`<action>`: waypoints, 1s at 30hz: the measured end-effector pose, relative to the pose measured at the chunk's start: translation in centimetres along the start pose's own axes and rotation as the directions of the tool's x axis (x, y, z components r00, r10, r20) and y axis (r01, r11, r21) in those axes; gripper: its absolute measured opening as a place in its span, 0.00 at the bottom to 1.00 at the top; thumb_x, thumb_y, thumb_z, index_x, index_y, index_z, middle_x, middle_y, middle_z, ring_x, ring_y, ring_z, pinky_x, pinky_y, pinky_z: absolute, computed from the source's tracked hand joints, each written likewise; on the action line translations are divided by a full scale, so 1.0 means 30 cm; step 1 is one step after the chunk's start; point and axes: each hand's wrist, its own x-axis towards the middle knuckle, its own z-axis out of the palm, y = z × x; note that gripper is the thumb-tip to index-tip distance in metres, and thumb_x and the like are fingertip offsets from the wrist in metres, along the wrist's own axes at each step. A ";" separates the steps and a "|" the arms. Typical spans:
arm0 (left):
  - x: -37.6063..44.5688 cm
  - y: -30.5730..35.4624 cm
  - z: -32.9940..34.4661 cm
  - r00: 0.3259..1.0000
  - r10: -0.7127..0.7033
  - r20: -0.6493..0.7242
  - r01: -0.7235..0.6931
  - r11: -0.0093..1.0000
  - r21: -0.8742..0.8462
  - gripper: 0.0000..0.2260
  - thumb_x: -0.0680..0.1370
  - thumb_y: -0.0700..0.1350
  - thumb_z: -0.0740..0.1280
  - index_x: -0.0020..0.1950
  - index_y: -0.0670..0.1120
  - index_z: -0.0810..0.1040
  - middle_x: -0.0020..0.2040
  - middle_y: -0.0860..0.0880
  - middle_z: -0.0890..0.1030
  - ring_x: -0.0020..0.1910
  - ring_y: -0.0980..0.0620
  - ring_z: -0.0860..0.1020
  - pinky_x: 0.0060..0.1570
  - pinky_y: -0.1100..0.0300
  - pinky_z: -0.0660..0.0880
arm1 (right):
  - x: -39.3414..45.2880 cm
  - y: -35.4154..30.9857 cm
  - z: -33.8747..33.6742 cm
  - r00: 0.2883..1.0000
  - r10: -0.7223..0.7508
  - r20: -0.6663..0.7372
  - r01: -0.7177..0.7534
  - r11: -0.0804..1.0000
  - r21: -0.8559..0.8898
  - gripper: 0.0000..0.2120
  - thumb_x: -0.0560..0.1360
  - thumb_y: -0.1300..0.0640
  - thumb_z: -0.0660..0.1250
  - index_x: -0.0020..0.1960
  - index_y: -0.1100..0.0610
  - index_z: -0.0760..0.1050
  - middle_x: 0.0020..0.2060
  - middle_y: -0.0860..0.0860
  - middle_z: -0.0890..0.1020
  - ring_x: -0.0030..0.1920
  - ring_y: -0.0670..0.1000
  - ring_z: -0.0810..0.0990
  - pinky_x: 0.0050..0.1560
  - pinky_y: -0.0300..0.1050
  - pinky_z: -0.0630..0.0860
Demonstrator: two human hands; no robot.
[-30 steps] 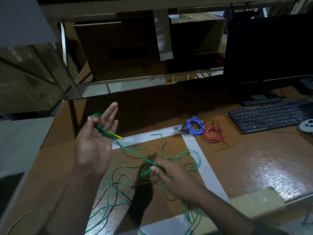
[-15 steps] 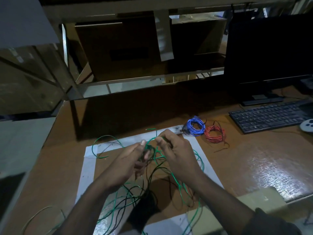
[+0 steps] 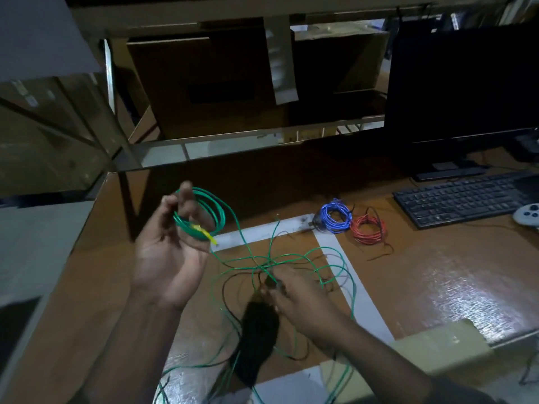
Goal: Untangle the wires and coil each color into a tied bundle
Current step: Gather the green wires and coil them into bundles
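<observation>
Left hand (image 3: 167,252) raised palm-up over the desk (image 3: 437,287), fingers loosely curled around a small green wire coil (image 3: 204,217), yellow end sticking out below it. Green strand runs down-right to the right hand (image 3: 294,301), fingertips pinching it above the loose green and black tangle (image 3: 291,266) on the desk. Further right: blue bundle (image 3: 335,214) touching red bundle (image 3: 368,229), then keyboard (image 3: 460,199) and monitor (image 3: 463,83).

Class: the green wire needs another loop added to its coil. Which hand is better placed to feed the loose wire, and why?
The right hand. It pinches the loose green wire low over the table, while the left hand, raised, already holds the green coil round its fingers.
</observation>
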 end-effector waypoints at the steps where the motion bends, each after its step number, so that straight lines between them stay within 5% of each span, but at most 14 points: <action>1: 0.005 0.003 0.005 0.994 0.096 -0.062 -0.088 0.989 0.117 0.14 0.89 0.46 0.52 0.51 0.47 0.74 0.58 0.45 0.85 0.58 0.51 0.83 0.58 0.53 0.81 | -0.009 -0.001 -0.003 0.997 0.006 0.083 -0.004 1.000 -0.016 0.05 0.81 0.51 0.64 0.48 0.51 0.73 0.39 0.51 0.81 0.41 0.48 0.79 0.43 0.50 0.75; 4: 0.023 -0.005 0.013 0.968 0.251 -0.015 -0.214 0.852 0.478 0.16 0.89 0.47 0.48 0.47 0.50 0.72 0.69 0.39 0.79 0.73 0.42 0.74 0.75 0.42 0.66 | -0.033 -0.028 -0.016 0.986 -0.066 0.155 0.065 0.998 0.008 0.09 0.82 0.47 0.61 0.47 0.50 0.75 0.37 0.51 0.82 0.41 0.48 0.80 0.47 0.52 0.77; 8: 0.029 -0.050 -0.038 0.965 0.264 0.012 -0.185 0.642 0.744 0.16 0.89 0.46 0.48 0.49 0.50 0.73 0.69 0.40 0.79 0.76 0.47 0.71 0.79 0.44 0.55 | -0.029 -0.071 -0.040 0.969 -0.214 0.122 0.227 0.969 -0.101 0.13 0.84 0.40 0.50 0.42 0.36 0.64 0.44 0.48 0.76 0.54 0.52 0.76 0.59 0.55 0.73; 11: 0.023 -0.103 -0.075 0.974 0.223 -0.050 -0.001 0.221 0.975 0.22 0.88 0.54 0.50 0.52 0.59 0.84 0.69 0.50 0.80 0.76 0.57 0.69 0.77 0.45 0.58 | -0.018 -0.126 -0.067 0.950 -0.307 0.055 0.311 0.945 -0.100 0.10 0.85 0.41 0.50 0.45 0.36 0.61 0.41 0.45 0.71 0.46 0.47 0.71 0.47 0.48 0.69; 14: -0.011 -0.133 -0.098 0.989 0.074 -0.131 0.124 0.097 0.988 0.19 0.87 0.56 0.54 0.46 0.55 0.80 0.54 0.58 0.84 0.61 0.59 0.79 0.66 0.50 0.68 | 0.004 -0.154 -0.104 0.941 -0.314 -0.125 0.317 0.948 0.004 0.11 0.84 0.45 0.53 0.46 0.44 0.69 0.39 0.42 0.74 0.43 0.47 0.73 0.43 0.49 0.71; 16: -0.030 -0.132 -0.082 0.990 0.025 -0.142 0.140 0.064 0.988 0.17 0.87 0.55 0.55 0.45 0.50 0.75 0.39 0.51 0.80 0.48 0.49 0.81 0.56 0.51 0.72 | 0.031 -0.149 -0.129 0.947 -0.229 -0.225 0.258 0.960 0.109 0.15 0.84 0.44 0.54 0.46 0.50 0.73 0.38 0.44 0.77 0.41 0.49 0.77 0.42 0.56 0.77; 19: -0.050 -0.122 -0.040 0.987 -0.091 -0.132 0.146 0.175 0.974 0.19 0.84 0.56 0.54 0.47 0.43 0.75 0.27 0.50 0.73 0.37 0.45 0.80 0.46 0.59 0.75 | 0.067 -0.145 -0.158 0.921 -0.178 -0.347 0.236 0.963 0.132 0.14 0.84 0.45 0.58 0.45 0.50 0.74 0.32 0.44 0.73 0.33 0.46 0.72 0.34 0.51 0.74; 22: -0.058 -0.112 -0.016 0.974 -0.185 -0.129 0.170 0.223 0.960 0.22 0.85 0.59 0.56 0.43 0.41 0.71 0.26 0.53 0.68 0.31 0.50 0.73 0.49 0.60 0.76 | 0.091 -0.152 -0.171 0.910 -0.141 -0.390 0.239 0.947 0.216 0.12 0.84 0.50 0.62 0.44 0.53 0.77 0.26 0.44 0.68 0.26 0.44 0.65 0.30 0.39 0.60; 25: -0.058 -0.096 -0.027 0.971 -0.227 -0.075 0.178 0.472 0.863 0.17 0.85 0.53 0.58 0.39 0.47 0.67 0.27 0.54 0.61 0.23 0.54 0.61 0.48 0.55 0.75 | 0.116 -0.135 -0.143 0.940 -0.069 -0.334 0.213 0.883 0.418 0.13 0.83 0.45 0.62 0.44 0.50 0.75 0.25 0.50 0.63 0.24 0.52 0.61 0.26 0.47 0.59; 28: -0.048 -0.048 -0.031 0.948 -0.315 -0.037 0.299 0.848 0.438 0.17 0.87 0.49 0.55 0.39 0.48 0.69 0.24 0.55 0.60 0.18 0.57 0.60 0.40 0.59 0.73 | 0.120 -0.127 -0.114 0.967 -0.028 -0.254 0.170 0.815 0.554 0.17 0.81 0.42 0.64 0.42 0.54 0.71 0.26 0.51 0.61 0.24 0.50 0.59 0.26 0.43 0.58; 30: -0.039 -0.005 -0.027 0.935 -0.340 0.102 0.325 0.935 0.140 0.17 0.88 0.49 0.52 0.43 0.47 0.71 0.24 0.53 0.62 0.19 0.56 0.59 0.38 0.62 0.71 | 0.110 -0.118 -0.110 0.970 -0.035 -0.240 0.166 0.819 0.550 0.21 0.80 0.40 0.64 0.40 0.57 0.67 0.27 0.49 0.62 0.25 0.46 0.58 0.27 0.42 0.57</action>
